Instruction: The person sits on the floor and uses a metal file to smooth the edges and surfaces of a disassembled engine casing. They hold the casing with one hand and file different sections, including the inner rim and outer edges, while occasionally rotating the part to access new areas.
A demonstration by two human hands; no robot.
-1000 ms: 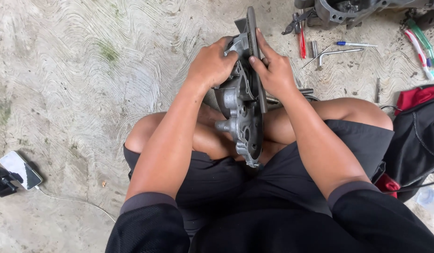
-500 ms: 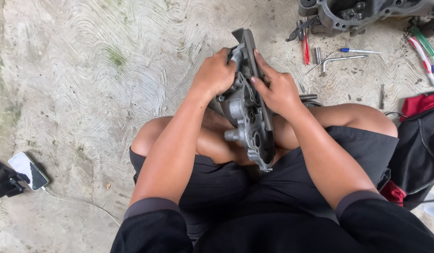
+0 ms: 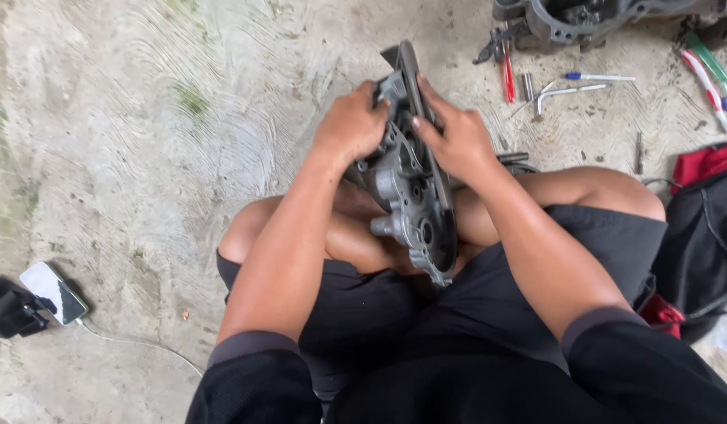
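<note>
The left hand (image 3: 351,126) and right hand (image 3: 455,141) wrap fingers tight around the top of the metal engine cover (image 3: 414,196), which looks heavy, hard and a bit greasy.

Engine cover casting (image 3: 414,204) — grey cast metal, elongated, with bosses, bolt holes and ribbed recesses visible on its inner face. Surface is dull and grimy. It stands on edge, long axis running away from the person, lower end resting in the lap between the crossed legs, upper end raised over the concrete floor. A dark, thin rim or gasket edge runs along its right side. Left hand (image 3: 351,126) clasps the upper left portion; right hand (image 3: 457,141) presses the upper right edge — fingers lie flat along the dark rim.
</note>
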